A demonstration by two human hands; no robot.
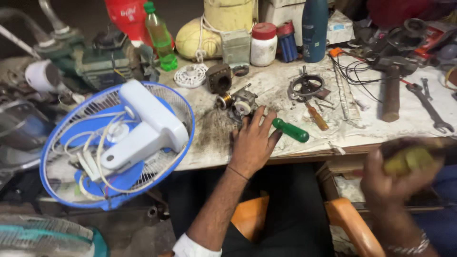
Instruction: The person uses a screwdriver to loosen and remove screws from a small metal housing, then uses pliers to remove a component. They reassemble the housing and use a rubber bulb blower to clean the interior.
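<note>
Down on the stained workbench [295, 143], the left hand [253, 143] lay flat with fingers spread open, its fingertips touching a small motor assembly [238, 103] and a green-handled screwdriver [290, 130] just beside its index finger. Below the bench edge, the blurred right hand [397, 178] was closed around a yellowish object [413, 159]. A blue-and-white fan [116, 143] lay to the left.

Fan [119, 143] left of motor part [238, 102], screwdriver [290, 130] right, on workbench [381, 123].

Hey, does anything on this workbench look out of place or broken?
Yes: the blue and white fan lies face down, tilted over the workbench edge. A dark grimy smear stains the surface by the left hand.
</note>
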